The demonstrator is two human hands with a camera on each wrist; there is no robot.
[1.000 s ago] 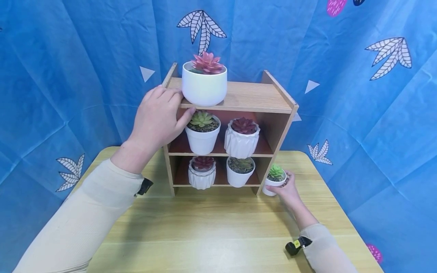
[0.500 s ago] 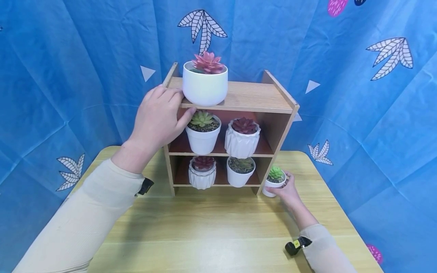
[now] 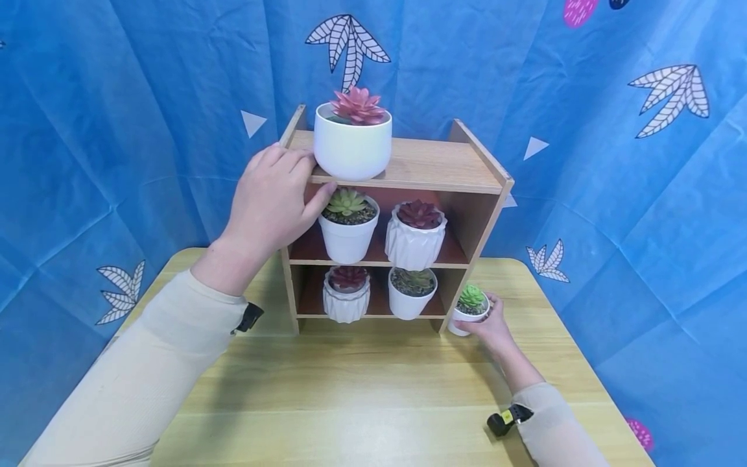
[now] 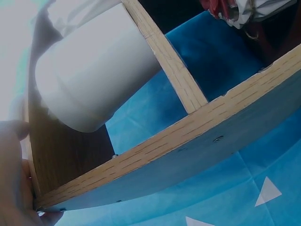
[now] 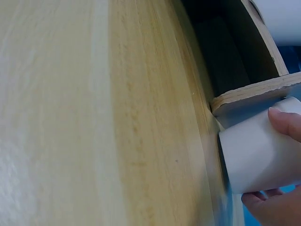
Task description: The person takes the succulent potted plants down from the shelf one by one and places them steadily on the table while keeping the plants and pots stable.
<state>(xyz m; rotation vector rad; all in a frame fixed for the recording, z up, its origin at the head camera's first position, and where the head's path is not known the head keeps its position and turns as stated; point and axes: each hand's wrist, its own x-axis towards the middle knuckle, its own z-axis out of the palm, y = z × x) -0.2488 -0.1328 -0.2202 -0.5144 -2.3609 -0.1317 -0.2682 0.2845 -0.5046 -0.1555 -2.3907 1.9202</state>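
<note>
My left hand (image 3: 268,204) grips the top board of a small wooden shelf (image 3: 443,162) near its left end. Its fingers lie over the board and the thumb comes round the front edge, next to a white pot with a pink succulent (image 3: 353,146). At the shelf's right foot, my right hand (image 3: 495,327) holds a small white pot with a bright green succulent (image 3: 470,306), thumb on one side and fingers on the other. The right wrist view shows this white pot (image 5: 258,153) standing on the table close beside the side panel.
On the middle level stand a light green potted succulent (image 3: 348,227) and a dark red one (image 3: 415,237). Below them are another dark red plant (image 3: 347,301) and a dull green one (image 3: 412,293). A blue curtain (image 3: 175,97) hangs behind the wooden table (image 3: 350,395).
</note>
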